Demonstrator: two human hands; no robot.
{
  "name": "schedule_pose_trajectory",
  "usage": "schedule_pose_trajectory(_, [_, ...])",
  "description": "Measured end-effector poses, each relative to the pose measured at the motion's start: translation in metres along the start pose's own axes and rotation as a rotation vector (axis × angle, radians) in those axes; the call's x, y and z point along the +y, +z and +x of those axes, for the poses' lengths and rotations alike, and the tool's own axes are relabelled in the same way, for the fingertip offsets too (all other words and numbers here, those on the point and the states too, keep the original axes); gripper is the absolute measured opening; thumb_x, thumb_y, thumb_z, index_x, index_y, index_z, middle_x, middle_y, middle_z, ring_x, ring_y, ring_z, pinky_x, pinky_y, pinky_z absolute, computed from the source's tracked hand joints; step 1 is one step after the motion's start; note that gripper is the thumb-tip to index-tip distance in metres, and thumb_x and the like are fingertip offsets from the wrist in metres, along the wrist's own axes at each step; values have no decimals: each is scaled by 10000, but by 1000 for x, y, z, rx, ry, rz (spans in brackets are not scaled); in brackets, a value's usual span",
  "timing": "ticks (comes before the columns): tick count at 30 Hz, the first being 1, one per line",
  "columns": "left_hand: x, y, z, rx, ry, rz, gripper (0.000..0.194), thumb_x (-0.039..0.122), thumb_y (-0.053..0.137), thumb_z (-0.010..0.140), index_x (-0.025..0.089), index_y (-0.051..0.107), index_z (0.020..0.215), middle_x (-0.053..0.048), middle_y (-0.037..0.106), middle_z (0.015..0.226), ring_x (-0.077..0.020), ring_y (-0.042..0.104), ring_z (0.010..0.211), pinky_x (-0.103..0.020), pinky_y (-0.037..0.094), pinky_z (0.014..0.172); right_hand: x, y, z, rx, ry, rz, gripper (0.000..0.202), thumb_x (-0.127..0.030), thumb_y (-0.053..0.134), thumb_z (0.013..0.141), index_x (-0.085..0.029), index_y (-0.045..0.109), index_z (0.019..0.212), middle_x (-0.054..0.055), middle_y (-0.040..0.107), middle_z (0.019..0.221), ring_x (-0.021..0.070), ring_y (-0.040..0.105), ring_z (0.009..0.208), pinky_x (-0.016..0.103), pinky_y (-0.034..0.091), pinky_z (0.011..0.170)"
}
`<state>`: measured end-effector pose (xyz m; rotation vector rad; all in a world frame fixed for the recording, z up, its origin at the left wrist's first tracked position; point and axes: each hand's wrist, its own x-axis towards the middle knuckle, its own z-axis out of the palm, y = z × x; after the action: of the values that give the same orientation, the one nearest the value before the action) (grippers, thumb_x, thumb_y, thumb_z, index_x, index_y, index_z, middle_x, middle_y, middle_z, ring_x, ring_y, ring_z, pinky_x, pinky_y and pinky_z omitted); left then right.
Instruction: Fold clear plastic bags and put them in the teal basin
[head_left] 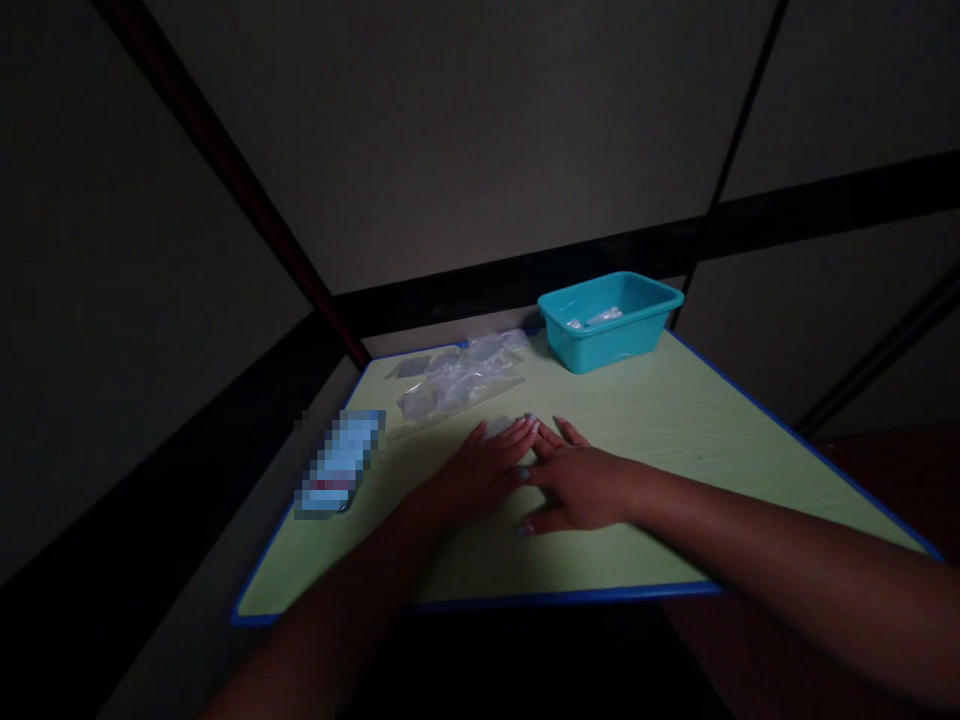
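Note:
My left hand [480, 470] lies low over the table with its fingers stretched out, partly over a small clear plastic piece [498, 426]. My right hand [576, 485] is beside it, fingers spread and palm down, its fingertips meeting those of my left hand. What lies under the joined fingertips is hidden. Just beyond my left hand, crinkled clear plastic bags [457, 380] are spread across the table.
A turquoise plastic basket [611, 345] with some clear, shiny packets [600, 318] inside stands at the back right. A blurred-out phone [343, 460] lies on the left. The pale green table [675, 440] has a blue edge and stands near a wall.

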<state>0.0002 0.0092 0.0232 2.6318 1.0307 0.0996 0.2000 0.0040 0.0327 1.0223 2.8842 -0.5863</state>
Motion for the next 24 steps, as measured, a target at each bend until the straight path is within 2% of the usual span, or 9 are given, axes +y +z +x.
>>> schedule_pose_trajectory(5, [2, -1, 1, 6, -65, 23, 589, 471, 183, 988, 193, 146, 1507, -118, 167, 1567, -241, 150, 1448, -588, 135, 1118, -1, -2, -1, -21, 10, 5, 734, -640, 584, 783, -289, 438, 1411, 168, 32, 1571, 400, -57, 1407, 638, -18, 1076])
schedule_pose_trajectory(11, [-4, 0, 1, 15, -83, 93, 580, 435, 196, 987, 175, 151, 1503, -150, 86, 1576, -262, 127, 1451, -600, 172, 1097, -3, -3, -2, -27, 22, 15, 747, -622, 595, 788, -266, 425, 1422, 171, 13, 1561, 404, -76, 1404, 640, -25, 1075])
schedule_pose_trajectory(18, [-9, -1, 7, 4, -101, 105, 565, 423, 195, 982, 189, 177, 1497, -107, 179, 1567, -239, 156, 1447, -633, 104, 1100, -5, -5, -1, -52, 39, 5, 770, -625, 574, 803, -282, 352, 1456, 171, -7, 1564, 397, -94, 1402, 644, -11, 1074])
schedule_pose_trajectory(24, [-18, 1, 9, 54, -281, 182, 556, 406, 202, 983, 162, 225, 1483, -134, 204, 1559, -237, 154, 1447, -583, 143, 1114, -7, -8, -1, -75, 66, 19, 781, -637, 569, 800, -321, 307, 1465, 137, -27, 1571, 385, -98, 1403, 625, -19, 1085])
